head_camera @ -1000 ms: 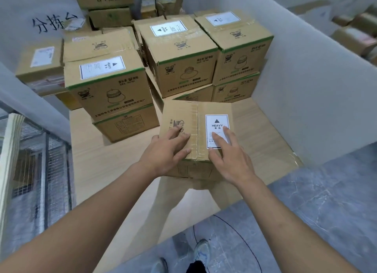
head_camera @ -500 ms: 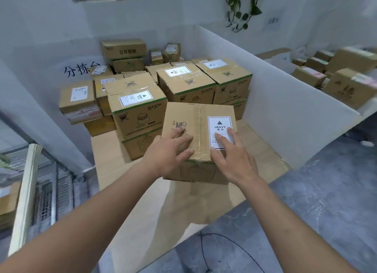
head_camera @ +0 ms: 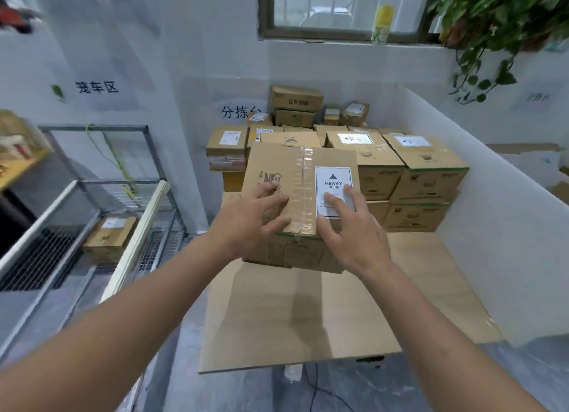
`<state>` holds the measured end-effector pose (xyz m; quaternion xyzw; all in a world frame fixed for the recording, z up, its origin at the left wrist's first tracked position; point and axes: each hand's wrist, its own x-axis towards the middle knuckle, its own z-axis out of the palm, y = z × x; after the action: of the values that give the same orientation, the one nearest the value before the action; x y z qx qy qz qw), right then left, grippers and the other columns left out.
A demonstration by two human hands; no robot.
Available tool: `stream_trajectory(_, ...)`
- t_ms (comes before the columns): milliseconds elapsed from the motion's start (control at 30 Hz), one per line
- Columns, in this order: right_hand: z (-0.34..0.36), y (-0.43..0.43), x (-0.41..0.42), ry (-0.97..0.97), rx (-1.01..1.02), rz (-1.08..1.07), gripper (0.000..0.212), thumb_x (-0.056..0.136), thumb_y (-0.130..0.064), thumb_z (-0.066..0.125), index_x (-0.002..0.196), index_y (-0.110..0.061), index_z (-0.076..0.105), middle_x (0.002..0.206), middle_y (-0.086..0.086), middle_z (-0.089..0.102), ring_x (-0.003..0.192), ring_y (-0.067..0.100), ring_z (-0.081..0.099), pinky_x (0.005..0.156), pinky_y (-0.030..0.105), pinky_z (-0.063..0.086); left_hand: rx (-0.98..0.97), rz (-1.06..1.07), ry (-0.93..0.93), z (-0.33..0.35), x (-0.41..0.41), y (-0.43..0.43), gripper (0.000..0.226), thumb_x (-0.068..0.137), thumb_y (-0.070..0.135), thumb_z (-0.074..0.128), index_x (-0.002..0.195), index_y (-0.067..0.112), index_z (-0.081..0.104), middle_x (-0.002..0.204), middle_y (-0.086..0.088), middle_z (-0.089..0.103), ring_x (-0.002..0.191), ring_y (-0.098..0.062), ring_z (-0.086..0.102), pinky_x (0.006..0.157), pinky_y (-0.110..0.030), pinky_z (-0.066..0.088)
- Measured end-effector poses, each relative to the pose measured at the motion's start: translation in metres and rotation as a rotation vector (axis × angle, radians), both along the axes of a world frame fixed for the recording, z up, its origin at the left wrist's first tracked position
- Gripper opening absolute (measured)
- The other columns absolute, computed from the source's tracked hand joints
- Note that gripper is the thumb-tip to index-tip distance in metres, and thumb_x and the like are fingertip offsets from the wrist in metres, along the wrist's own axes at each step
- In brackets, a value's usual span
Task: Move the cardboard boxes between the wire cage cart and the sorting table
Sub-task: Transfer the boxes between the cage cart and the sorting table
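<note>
Fingers (head_camera: 272, 200) spread flat: left hand (head_camera: 246, 224), right hand (head_camera: 354, 237) atop HEAVY box (head_camera: 277, 168) near edge; sorting table (head_camera: 338, 316) open nearside.

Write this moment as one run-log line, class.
left hand: flat on HEAVY box top | right hand: on its label | box: on sorting table

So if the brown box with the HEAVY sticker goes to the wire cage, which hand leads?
Probably left. The left hand rests on the brown cardboard box nearer the grey wire cage cart, which stands leftward; the right hand lies on the white HEAVY label, farther away.
</note>
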<state>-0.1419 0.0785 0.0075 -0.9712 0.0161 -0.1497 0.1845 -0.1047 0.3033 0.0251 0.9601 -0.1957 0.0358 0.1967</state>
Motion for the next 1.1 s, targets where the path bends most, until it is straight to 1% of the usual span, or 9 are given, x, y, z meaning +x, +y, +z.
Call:
stream_trajectory(67,0.002,0.022,0.006,-0.004,-0.007,0.072,0.058,0.1,-0.06,0.046,0.154,-0.04,0.039,0.168,-0.005,0.018,0.13,0.03,0.054,0.096,0.046,0.051,-0.009,0.063,-0.019,0.002,-0.01,0.025,0.058,0.098,0.063,0.052,0.151,0.04,0.048,0.165,0.014,0.031,0.14,-0.029,0.044,0.112,-0.052,0.041)
stream_trajectory(200,0.003,0.075,0.017,0.013,-0.009,0.228,0.058,0.1,-0.061,0.043,0.154,-0.041,0.037,0.168,-0.006,0.015,0.128,0.032,0.054,0.092,0.046,0.055,-0.027,0.194,-0.037,0.001,-0.029,0.084,0.054,0.097,0.061,0.057,0.146,0.039,0.055,0.161,0.015,0.038,0.132,-0.031,0.051,0.112,-0.048,0.041)
stream_trajectory(333,0.001,0.142,0.032,0.023,0.008,0.367,0.057,0.099,-0.061,0.043,0.152,-0.042,0.039,0.168,-0.007,0.014,0.129,0.032,0.054,0.093,0.047,0.055,0.001,0.338,-0.037,-0.002,-0.045,0.148,0.055,0.096,0.065,0.054,0.146,0.043,0.053,0.161,0.018,0.036,0.129,-0.032,0.052,0.109,-0.047,0.043)
stream_trajectory(433,-0.002,0.2,0.043,0.016,0.007,0.448,0.057,0.099,-0.059,0.044,0.153,-0.04,0.041,0.168,-0.004,0.017,0.131,0.03,0.053,0.094,0.045,0.054,0.01,0.415,-0.045,-0.005,-0.051,0.201,0.055,0.098,0.064,0.052,0.147,0.039,0.053,0.161,0.016,0.036,0.132,-0.029,0.051,0.111,-0.046,0.041)
stream_trajectory(567,-0.011,0.286,0.066,0.033,-0.006,0.515,0.057,0.1,-0.06,0.043,0.153,-0.04,0.04,0.169,-0.005,0.016,0.131,0.029,0.052,0.093,0.044,0.052,0.024,0.493,-0.014,-0.011,-0.046,0.278,0.053,0.1,0.06,0.052,0.149,0.038,0.051,0.163,0.015,0.034,0.134,-0.025,0.047,0.114,-0.042,0.034)
stream_trajectory(667,-0.024,0.355,0.086,0.063,-0.01,0.567,0.057,0.1,-0.061,0.041,0.154,-0.041,0.038,0.169,-0.006,0.014,0.134,0.03,0.05,0.097,0.048,0.053,0.012,0.528,0.005,-0.022,-0.036,0.343,0.052,0.099,0.06,0.052,0.146,0.039,0.053,0.162,0.015,0.035,0.13,-0.027,0.051,0.111,-0.042,0.037)
stream_trajectory(800,-0.035,0.436,0.106,0.106,-0.013,0.599,0.057,0.101,-0.059,0.042,0.154,-0.038,0.039,0.17,-0.004,0.013,0.134,0.032,0.051,0.099,0.048,0.049,0.009,0.553,0.043,-0.033,-0.022,0.424,0.051,0.099,0.06,0.053,0.145,0.038,0.055,0.162,0.012,0.037,0.131,-0.027,0.052,0.111,-0.044,0.039)
stream_trajectory(933,-0.043,0.503,0.128,0.145,0.005,0.651,0.056,0.101,-0.056,0.045,0.153,-0.036,0.042,0.169,-0.003,0.015,0.134,0.033,0.05,0.1,0.048,0.047,0.013,0.62,0.081,-0.043,-0.011,0.488,0.052,0.097,0.066,0.05,0.144,0.044,0.052,0.16,0.018,0.036,0.123,-0.034,0.054,0.107,-0.05,0.045)
stream_trajectory(1100,-0.056,0.57,0.169,0.165,0.009,0.741,0.056,0.1,-0.058,0.046,0.151,-0.037,0.044,0.168,-0.005,0.017,0.132,0.033,0.052,0.1,0.05,0.049,0.013,0.687,0.102,-0.055,0.013,0.547,0.051,0.098,0.064,0.049,0.144,0.042,0.053,0.16,0.015,0.038,0.119,-0.032,0.055,0.105,-0.046,0.044)
